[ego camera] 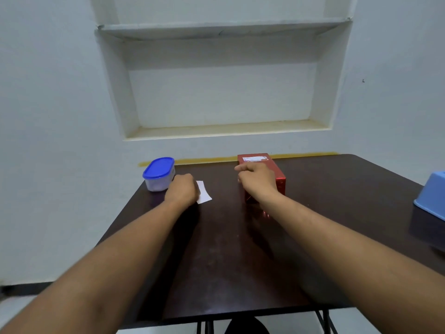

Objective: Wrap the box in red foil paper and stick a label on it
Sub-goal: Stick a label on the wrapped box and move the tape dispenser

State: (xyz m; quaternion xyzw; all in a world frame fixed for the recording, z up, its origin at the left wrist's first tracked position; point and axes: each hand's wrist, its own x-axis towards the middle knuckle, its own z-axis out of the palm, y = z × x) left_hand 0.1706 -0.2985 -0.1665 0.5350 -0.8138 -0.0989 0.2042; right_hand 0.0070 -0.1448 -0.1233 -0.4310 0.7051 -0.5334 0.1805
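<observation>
The box [279, 183], wrapped in shiny red foil, lies lengthwise at the far middle of the dark table [240, 249]. A white label [255, 158] is on the far end of its top face. My right hand [258, 180] hovers over the near part of the box with loosely curled fingers and nothing visible in them. My left hand [183, 190] is curled on the table to the left. A white paper slip [204, 195] sticks out from under its fingers and lies flat on the table.
A white tub with a blue lid [159, 174] stands at the far left corner, just beyond my left hand. A light blue plastic container [431, 198] sits at the table's right edge. The wall with a recessed shelf is directly behind the table.
</observation>
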